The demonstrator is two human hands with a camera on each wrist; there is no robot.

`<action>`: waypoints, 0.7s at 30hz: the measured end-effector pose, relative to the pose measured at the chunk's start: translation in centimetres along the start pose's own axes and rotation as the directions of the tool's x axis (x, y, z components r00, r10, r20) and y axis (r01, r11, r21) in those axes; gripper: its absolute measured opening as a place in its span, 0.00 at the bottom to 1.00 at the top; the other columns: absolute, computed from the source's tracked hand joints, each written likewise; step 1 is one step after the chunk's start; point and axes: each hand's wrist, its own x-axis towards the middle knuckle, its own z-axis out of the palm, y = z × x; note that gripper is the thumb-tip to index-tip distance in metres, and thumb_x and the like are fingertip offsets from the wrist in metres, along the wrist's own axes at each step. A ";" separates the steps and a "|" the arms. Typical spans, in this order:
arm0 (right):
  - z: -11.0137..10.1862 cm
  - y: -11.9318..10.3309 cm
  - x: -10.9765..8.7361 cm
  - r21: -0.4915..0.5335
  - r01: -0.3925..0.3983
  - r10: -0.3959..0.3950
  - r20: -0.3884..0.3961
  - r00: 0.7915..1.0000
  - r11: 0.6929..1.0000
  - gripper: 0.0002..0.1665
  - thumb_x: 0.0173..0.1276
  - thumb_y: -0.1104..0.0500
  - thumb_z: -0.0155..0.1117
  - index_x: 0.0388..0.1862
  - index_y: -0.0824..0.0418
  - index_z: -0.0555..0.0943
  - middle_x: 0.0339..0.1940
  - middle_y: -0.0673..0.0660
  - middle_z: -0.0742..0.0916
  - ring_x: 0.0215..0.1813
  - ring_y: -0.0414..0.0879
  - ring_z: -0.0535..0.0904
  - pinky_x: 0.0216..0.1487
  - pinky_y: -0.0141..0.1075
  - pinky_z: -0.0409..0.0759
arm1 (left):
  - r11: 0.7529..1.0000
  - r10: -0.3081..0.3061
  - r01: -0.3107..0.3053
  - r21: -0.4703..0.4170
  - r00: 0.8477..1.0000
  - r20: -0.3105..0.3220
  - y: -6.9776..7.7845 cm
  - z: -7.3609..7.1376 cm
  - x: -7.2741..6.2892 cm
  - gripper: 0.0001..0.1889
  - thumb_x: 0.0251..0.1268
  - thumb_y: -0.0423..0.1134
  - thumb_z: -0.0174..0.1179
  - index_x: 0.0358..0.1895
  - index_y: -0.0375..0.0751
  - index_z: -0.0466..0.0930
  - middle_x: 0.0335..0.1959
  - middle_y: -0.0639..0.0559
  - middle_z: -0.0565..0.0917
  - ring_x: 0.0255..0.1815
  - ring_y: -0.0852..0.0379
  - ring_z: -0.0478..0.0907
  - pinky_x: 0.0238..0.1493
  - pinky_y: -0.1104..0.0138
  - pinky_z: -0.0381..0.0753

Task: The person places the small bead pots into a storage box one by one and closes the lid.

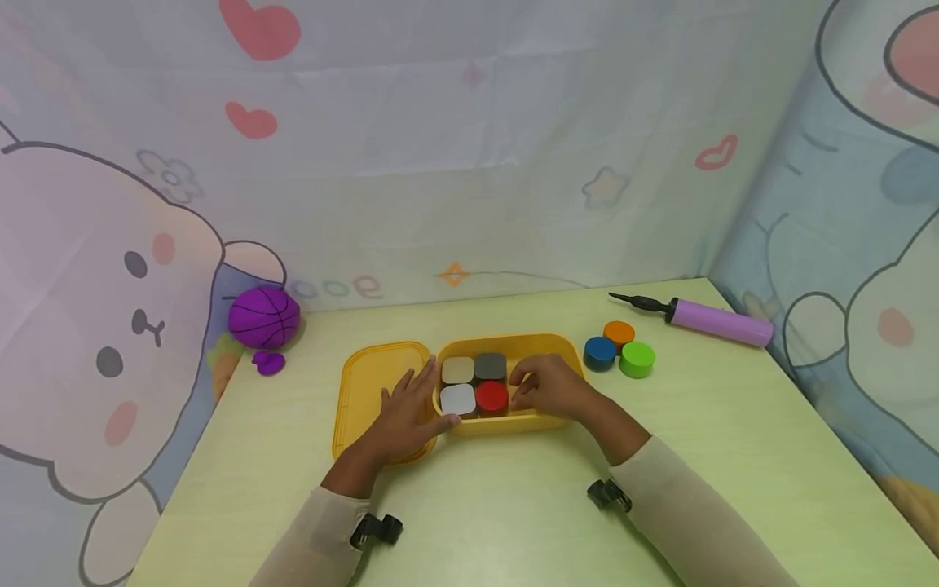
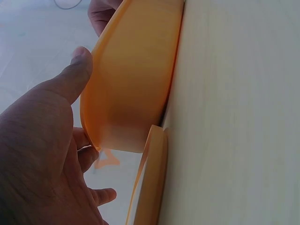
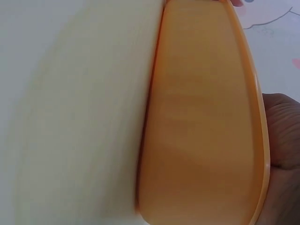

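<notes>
A yellow plastic box (image 1: 506,424) stands open on the table, the outside of its wall showing in both wrist views. In its left half sit small pots in two rows: beige-topped (image 1: 458,370), dark grey-topped (image 1: 490,366), white-topped (image 1: 458,399) and red-topped (image 1: 492,397). My left hand (image 1: 405,416) spreads over the box's left end, thumb and fingers touching its rim. Reaching inside, my right hand (image 1: 553,387) has bent fingers close beside the red pot. Its fingertips are partly hidden, and I cannot tell whether they hold anything.
A yellow lid (image 1: 367,399) lies left of the box, partly beneath my left hand. Blue (image 1: 600,354), orange (image 1: 619,333) and green (image 1: 637,359) round pieces cluster to its right, near a purple hand pump (image 1: 719,322). A purple ball (image 1: 264,318) and purple duck (image 1: 269,363) lie far left.
</notes>
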 end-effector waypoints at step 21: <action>-2.6 1.7 -1.5 -0.117 0.252 -0.277 -0.317 0.907 0.961 0.11 0.67 0.65 0.82 0.47 0.64 0.90 0.51 0.58 0.93 0.55 0.57 0.88 0.57 0.54 0.88 | 1.000 0.009 -0.009 0.006 1.000 0.008 0.1 -0.2 -0.1 0.54 0.78 0.65 0.62 0.92 0.55 0.38 0.94 0.55 0.40 0.94 0.30 0.37 0.78 0.17 0.27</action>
